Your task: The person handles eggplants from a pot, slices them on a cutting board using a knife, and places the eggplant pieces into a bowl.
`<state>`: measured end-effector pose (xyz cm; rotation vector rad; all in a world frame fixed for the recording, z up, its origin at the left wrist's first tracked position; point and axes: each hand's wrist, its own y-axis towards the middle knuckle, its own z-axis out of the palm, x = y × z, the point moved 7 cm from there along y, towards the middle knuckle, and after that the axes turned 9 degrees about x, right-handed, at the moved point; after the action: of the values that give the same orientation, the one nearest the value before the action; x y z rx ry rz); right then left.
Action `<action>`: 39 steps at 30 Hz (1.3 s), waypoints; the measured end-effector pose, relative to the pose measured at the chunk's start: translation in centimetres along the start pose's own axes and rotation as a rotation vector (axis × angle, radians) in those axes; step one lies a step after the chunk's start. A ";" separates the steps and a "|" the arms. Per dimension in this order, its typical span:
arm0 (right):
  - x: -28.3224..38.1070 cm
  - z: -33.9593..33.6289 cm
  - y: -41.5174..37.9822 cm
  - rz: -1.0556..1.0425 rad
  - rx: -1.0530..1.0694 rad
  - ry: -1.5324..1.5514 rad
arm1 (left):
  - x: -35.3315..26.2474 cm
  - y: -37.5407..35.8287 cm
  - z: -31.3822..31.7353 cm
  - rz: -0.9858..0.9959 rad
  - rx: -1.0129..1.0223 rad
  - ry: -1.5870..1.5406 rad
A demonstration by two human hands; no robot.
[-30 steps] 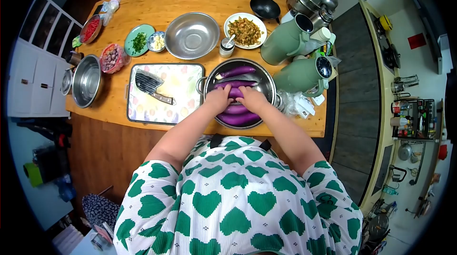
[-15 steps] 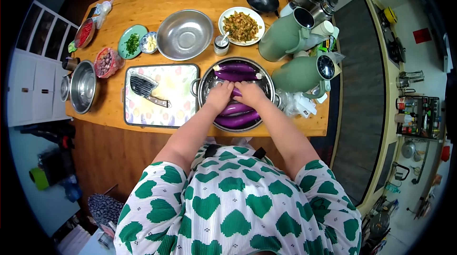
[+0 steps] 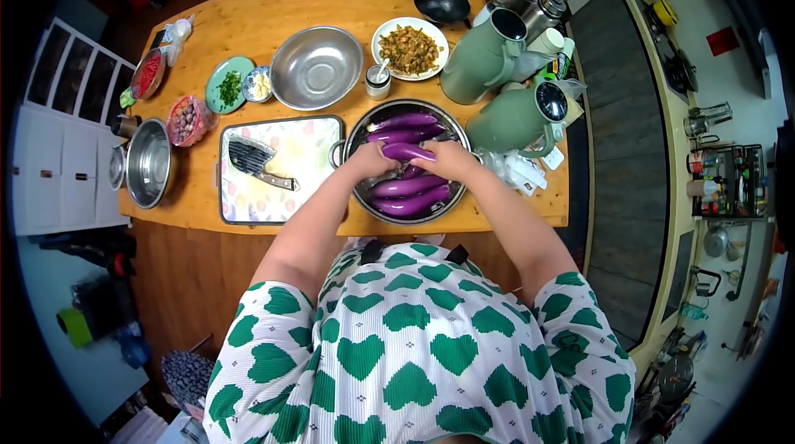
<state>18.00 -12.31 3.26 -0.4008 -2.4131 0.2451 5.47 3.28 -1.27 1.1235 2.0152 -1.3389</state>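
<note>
Pale wood planking tops a long table (image 3: pixel 248 26) with rounded corners, and near its front edge sits a round metal pot (image 3: pixel 406 221) with a loop handle towards the chopping board. Over the pot's middle, a purple eggplant (image 3: pixel 408 152) lies crosswise between the person's two hands, its glossy middle stretch bare to view. The left hand (image 3: pixel 370 161) closes on one end, which disappears under the fingers and thumb; the right hand (image 3: pixel 450 161) closes on the other end, its thumb pressed along the near side. Both grips are drawn in to about the thickness of the eggplant, though how the fingers wrap underneath cannot be told. The eggplant runs nearly level from hand to hand, dipping slightly towards the right. Beyond it, on the far side of the pot, two eggplants (image 3: pixel 403 122) lie side by side; nearer the person, two more eggplants (image 3: pixel 403 186) curve along the pot's near half. Some purple shows just beneath the held one, mostly hidden. Well to the left of the hands, the chopping board (image 3: pixel 310 183) carries a cleaver (image 3: pixel 251 160) with its handle angled towards the pot, and a small jar (image 3: pixel 378 84) stands just beyond the pot's far rim.
</note>
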 end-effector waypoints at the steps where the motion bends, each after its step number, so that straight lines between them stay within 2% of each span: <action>1: -0.8 0.2 0.3 0.123 0.173 0.193 | -1.1 -0.9 -0.4 0.050 0.018 -0.020; 3: -1.0 0.4 -0.4 0.361 0.522 0.579 | -3.1 -2.5 -1.5 0.178 -0.151 -0.073; 4: 0.3 -0.4 -1.3 0.429 0.575 0.789 | -3.8 -3.1 -2.1 0.239 -0.258 -0.045; 6: 1.2 0.8 -1.7 0.364 0.740 1.206 | -6.1 -5.1 -3.1 0.319 -0.450 0.050; 8: 1.7 1.3 -2.2 0.326 0.841 1.504 | -6.4 -5.9 -3.2 0.297 -0.480 0.060; 12: 0.1 0.5 -0.7 0.393 0.443 0.521 | -4.4 -5.4 -2.3 0.164 -0.393 0.051; 13: 0.6 -0.1 -0.2 0.319 0.243 0.291 | -3.6 -4.8 -1.8 0.122 -0.359 0.037; 14: 1.6 -0.3 -0.2 0.243 0.043 0.061 | -1.9 -3.8 -1.5 0.223 -0.470 0.077; 15: 2.7 -1.1 -0.7 0.164 -0.158 -0.169 | -0.6 -2.9 -1.2 0.037 -0.219 -0.104; 16: 3.8 -1.7 -1.2 0.026 -0.226 -0.303 | -0.2 -2.7 -0.9 -0.149 0.037 -0.279; 18: 4.0 -1.3 -1.2 -0.052 -0.201 -0.529 | 0.9 -3.1 0.4 -0.389 0.345 -0.452; 19: 4.2 -0.9 -0.9 -0.097 -0.189 -0.641 | 0.8 -3.0 -0.1 -0.332 0.277 -0.431; 20: 4.8 -0.9 -1.2 -0.180 -0.303 -0.648 | 0.7 -3.2 -0.2 -0.276 0.216 -0.409; 21: 4.7 -1.0 -1.3 -0.116 -0.258 -0.538 | 0.3 -3.3 0.0 -0.218 0.159 -0.386; 23: 4.4 -1.2 -1.2 0.009 -0.168 -0.320 | -1.8 -4.7 -2.2 0.024 -0.314 0.120; 24: 4.4 -1.2 -0.9 -0.048 -0.186 -0.268 | -2.5 -5.3 -2.4 0.030 -0.335 0.160; 25: 2.7 0.0 -0.1 0.071 0.031 -0.007 | -3.2 -5.7 -2.8 0.037 -0.358 0.199; 27: 1.7 1.8 0.0 0.307 0.466 0.515 | -2.8 -5.8 -3.0 0.088 -0.356 0.136; 29: 3.8 0.3 -1.0 0.376 0.634 0.743 | -2.3 -5.8 -3.1 0.115 -0.312 0.027; 31: 5.4 -1.3 -1.6 0.324 0.687 0.921 | -2.2 -5.9 -3.1 0.122 -0.224 -0.129; 33: 6.7 -3.1 -2.5 0.268 0.582 1.235 | -1.8 -6.1 -3.3 0.084 -0.183 -0.229; 34: 7.7 -4.2 -3.0 0.177 0.637 1.317 | -1.6 -6.1 -3.3 0.066 -0.163 -0.280; 37: 9.9 -6.5 -3.7 0.006 0.558 1.503 | -2.0 -6.5 -3.0 0.135 -0.104 -0.423; 39: 11.8 -7.8 -4.6 -0.071 0.542 1.510 | -3.0 -6.9 -1.6 0.089 0.068 -0.612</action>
<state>13.47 -12.00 17.46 -0.1234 -0.8241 0.3634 1.51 2.35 5.26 0.6987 1.4675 -1.4871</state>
